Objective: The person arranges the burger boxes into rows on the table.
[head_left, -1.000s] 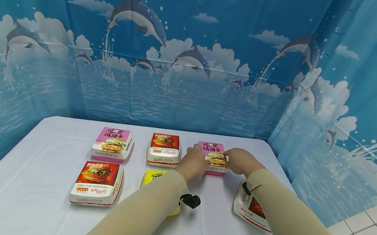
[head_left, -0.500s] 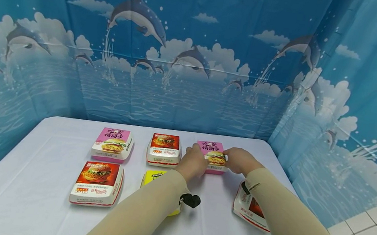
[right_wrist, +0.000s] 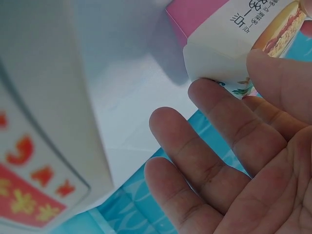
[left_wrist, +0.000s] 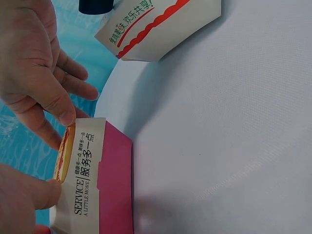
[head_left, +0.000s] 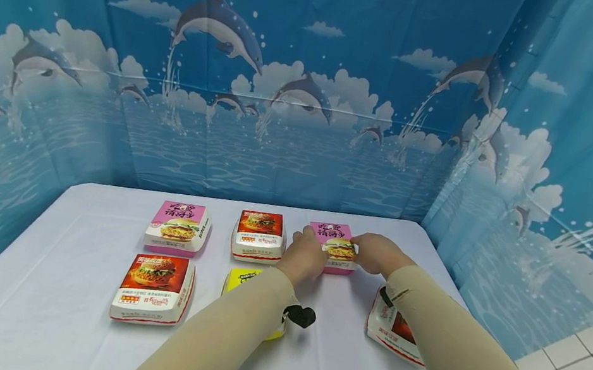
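Note:
A pink-and-white burger box (head_left: pixel 332 234) sits at the back right of the white table in the head view, with both hands at its near half. My left hand (head_left: pixel 303 256) pinches its left side; in the left wrist view the left thumb (left_wrist: pixel 61 109) presses the lid's corner and the other fingers reach behind. From the opposite side my right hand (head_left: pixel 378 255) pinches it. The right wrist view shows the right thumb (right_wrist: pixel 278 80) on the lid edge and the index finger (right_wrist: pixel 229 112) against the box's side, the remaining fingers spread loose.
Left of it stand a red-and-white burger box (head_left: pixel 258 237) and another pink one (head_left: pixel 175 227). Nearer are a red box (head_left: pixel 153 291), a yellow box (head_left: pixel 242 276) partly under the left sleeve, and a tilted red box (head_left: pixel 394 337) partly under the right sleeve. A dolphin-print curtain (head_left: pixel 288 164) hangs behind.
Over the first half second, the pink box shifted slightly left and away, the right hand following it. Since then box and hands have stayed in place.

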Action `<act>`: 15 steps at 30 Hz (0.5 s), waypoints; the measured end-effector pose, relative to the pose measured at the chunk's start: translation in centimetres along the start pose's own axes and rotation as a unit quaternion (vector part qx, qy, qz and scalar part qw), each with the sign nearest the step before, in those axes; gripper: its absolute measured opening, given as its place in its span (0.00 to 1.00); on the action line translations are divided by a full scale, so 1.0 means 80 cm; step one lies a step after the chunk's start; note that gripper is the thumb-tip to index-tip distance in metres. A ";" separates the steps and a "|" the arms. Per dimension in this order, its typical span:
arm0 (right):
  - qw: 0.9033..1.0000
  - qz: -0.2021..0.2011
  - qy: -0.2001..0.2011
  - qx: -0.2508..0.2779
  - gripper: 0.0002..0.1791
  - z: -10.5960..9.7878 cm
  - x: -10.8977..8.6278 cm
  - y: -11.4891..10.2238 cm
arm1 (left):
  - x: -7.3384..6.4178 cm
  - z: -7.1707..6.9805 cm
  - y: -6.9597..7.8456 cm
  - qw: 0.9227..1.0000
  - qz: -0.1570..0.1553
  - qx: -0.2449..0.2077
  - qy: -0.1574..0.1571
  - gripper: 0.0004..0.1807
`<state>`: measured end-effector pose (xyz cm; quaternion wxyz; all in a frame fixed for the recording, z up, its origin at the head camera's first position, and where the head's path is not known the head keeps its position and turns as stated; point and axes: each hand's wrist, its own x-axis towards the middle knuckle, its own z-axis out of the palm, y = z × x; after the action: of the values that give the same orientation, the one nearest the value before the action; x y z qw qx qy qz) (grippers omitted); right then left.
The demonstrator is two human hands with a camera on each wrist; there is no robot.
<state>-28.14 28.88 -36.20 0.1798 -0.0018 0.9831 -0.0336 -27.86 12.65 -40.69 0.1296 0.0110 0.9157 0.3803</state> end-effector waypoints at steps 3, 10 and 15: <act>1.000 -0.002 0.000 0.001 0.31 0.000 -0.002 0.000 | 0.000 0.000 0.000 1.000 -0.002 0.002 -0.001 0.41; 1.000 -0.011 -0.001 0.005 0.34 -0.004 -0.008 0.001 | -0.010 -0.003 0.000 1.000 0.004 0.010 -0.002 0.41; 0.999 -0.037 0.010 -0.005 0.34 -0.018 -0.024 0.013 | -0.024 -0.008 0.010 0.999 0.023 0.024 -0.006 0.41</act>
<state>-26.89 30.04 -34.23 0.1689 -0.0388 0.9842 -0.0355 -26.24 12.51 -39.25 0.1265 0.0372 0.9232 0.3610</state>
